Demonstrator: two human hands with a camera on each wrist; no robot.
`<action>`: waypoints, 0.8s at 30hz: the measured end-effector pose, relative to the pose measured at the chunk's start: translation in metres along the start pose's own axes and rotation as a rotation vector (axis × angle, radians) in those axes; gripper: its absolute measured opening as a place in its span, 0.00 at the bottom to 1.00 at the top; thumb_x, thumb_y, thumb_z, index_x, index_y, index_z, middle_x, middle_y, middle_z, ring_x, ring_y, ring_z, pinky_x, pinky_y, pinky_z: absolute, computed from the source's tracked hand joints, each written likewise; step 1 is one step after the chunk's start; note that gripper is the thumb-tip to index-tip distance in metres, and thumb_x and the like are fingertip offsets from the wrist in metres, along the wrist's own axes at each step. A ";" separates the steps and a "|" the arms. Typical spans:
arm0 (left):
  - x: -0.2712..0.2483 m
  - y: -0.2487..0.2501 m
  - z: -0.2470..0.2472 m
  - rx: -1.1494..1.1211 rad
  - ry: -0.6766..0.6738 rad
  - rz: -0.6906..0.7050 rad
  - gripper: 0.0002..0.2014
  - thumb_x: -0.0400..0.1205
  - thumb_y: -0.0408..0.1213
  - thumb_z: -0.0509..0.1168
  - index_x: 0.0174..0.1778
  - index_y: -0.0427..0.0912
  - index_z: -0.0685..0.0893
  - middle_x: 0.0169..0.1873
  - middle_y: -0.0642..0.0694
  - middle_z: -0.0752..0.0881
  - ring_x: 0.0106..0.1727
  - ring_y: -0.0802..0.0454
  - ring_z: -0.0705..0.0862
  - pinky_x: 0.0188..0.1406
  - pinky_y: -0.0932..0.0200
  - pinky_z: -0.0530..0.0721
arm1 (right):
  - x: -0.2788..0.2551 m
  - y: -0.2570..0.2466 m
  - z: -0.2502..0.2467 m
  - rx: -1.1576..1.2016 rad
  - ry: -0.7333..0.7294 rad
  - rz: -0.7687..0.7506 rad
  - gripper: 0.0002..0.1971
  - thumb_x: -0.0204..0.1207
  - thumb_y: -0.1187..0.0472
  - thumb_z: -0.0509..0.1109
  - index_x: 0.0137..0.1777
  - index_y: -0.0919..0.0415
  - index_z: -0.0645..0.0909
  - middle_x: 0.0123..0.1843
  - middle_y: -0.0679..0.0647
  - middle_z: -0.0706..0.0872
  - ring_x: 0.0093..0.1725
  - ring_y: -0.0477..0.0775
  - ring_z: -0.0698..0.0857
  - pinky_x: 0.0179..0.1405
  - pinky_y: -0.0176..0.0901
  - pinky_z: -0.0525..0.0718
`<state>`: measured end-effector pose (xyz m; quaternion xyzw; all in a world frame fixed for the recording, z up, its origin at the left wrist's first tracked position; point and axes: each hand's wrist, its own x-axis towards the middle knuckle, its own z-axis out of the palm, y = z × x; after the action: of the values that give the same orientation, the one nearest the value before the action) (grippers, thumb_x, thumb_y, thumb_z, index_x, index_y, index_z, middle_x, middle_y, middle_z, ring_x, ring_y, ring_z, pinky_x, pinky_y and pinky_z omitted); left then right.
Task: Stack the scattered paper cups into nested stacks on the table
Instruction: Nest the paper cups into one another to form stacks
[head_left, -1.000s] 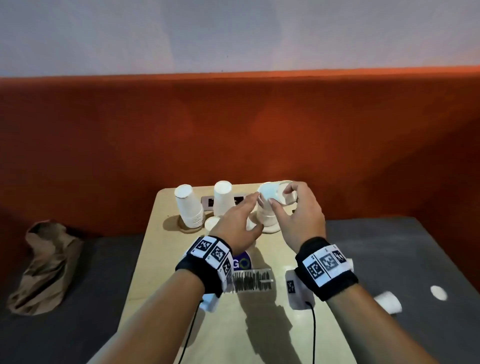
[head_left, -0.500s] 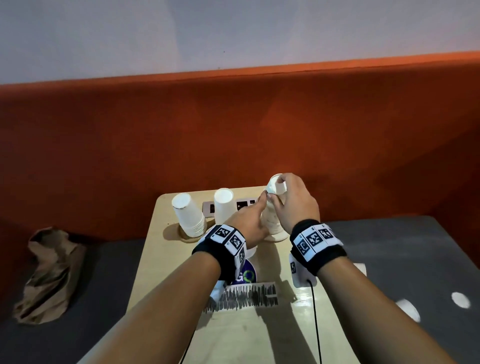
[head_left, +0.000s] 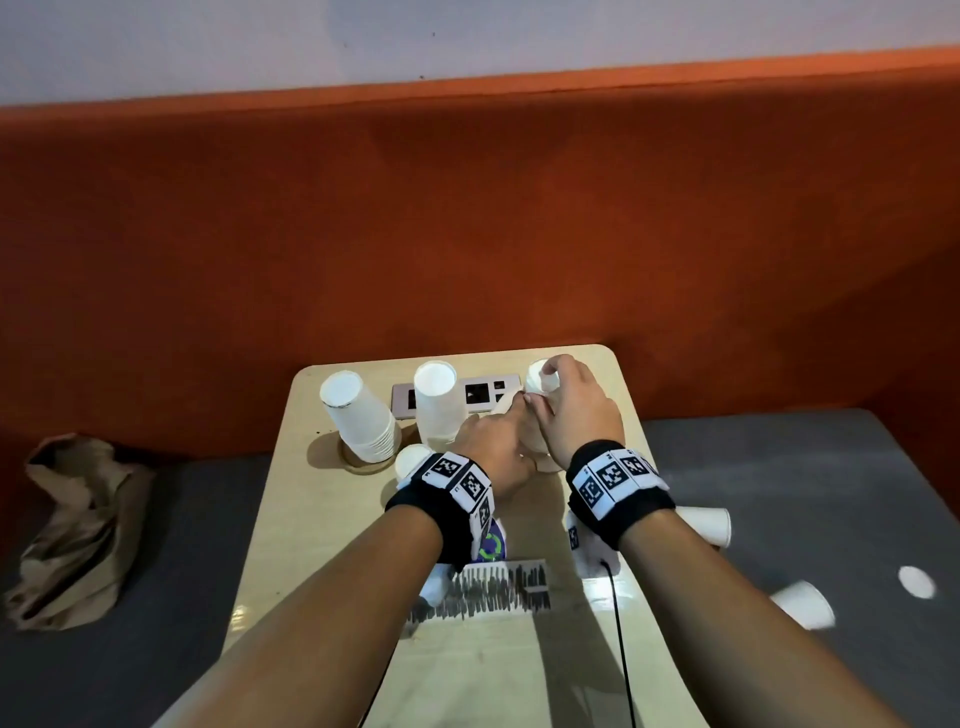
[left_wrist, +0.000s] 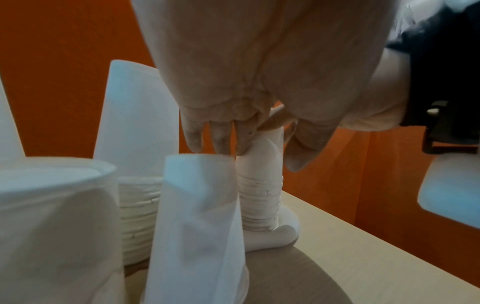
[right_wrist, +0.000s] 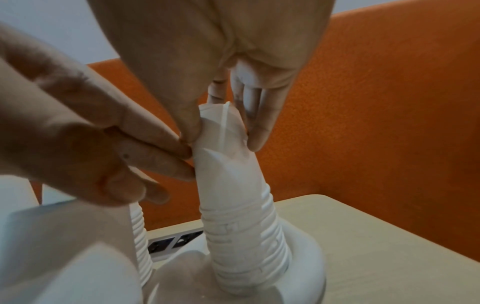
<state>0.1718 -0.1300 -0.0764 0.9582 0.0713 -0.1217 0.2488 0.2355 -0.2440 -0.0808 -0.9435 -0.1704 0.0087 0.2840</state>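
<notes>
1. Top cup (right_wrist: 223, 131), white paper, inverted: seated on the right stack (right_wrist: 246, 236) near the far right corner of the tabletop (head_left: 613, 649).
2. Right hand (head_left: 576, 410): fingers (right_wrist: 257, 133) and thumb curled round the top cup, gripping it.
3. Left hand (head_left: 493, 447): fingers (right_wrist: 166, 148) straight, tips touching the side of the same stack.
4. Middle stack (head_left: 439, 405): inverted, by the far edge, beside a socket panel (head_left: 483, 392).
5. Left stack (head_left: 361, 421): inverted, near the far left corner.
6. Single cup (head_left: 413, 460): inverted, just nearer than the middle stack.
7. Two loose cups (head_left: 706, 525) (head_left: 802, 603): on their sides off the tabletop's right edge, on a grey surface (head_left: 831, 493).
</notes>
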 end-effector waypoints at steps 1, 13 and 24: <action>0.001 -0.001 0.001 -0.012 0.002 -0.006 0.37 0.79 0.42 0.66 0.82 0.46 0.55 0.57 0.36 0.85 0.62 0.35 0.81 0.58 0.50 0.79 | 0.000 0.001 0.001 -0.005 -0.001 0.002 0.15 0.82 0.52 0.68 0.64 0.55 0.73 0.67 0.52 0.79 0.48 0.66 0.85 0.39 0.47 0.70; -0.006 -0.013 0.007 -0.131 0.039 0.064 0.36 0.78 0.37 0.68 0.81 0.53 0.61 0.67 0.47 0.82 0.65 0.44 0.81 0.60 0.55 0.79 | -0.006 0.007 0.000 0.024 0.030 -0.013 0.13 0.80 0.52 0.70 0.61 0.53 0.75 0.72 0.48 0.74 0.50 0.61 0.85 0.40 0.45 0.75; -0.045 -0.031 0.011 0.113 -0.058 -0.016 0.31 0.74 0.28 0.70 0.76 0.43 0.73 0.69 0.42 0.80 0.70 0.40 0.78 0.68 0.44 0.80 | -0.055 -0.006 -0.014 0.000 0.056 -0.127 0.12 0.80 0.54 0.69 0.61 0.54 0.79 0.70 0.48 0.76 0.62 0.54 0.81 0.58 0.44 0.79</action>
<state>0.1200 -0.1121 -0.0879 0.9662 0.0649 -0.1554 0.1951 0.1834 -0.2646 -0.0702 -0.9308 -0.2219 -0.0355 0.2884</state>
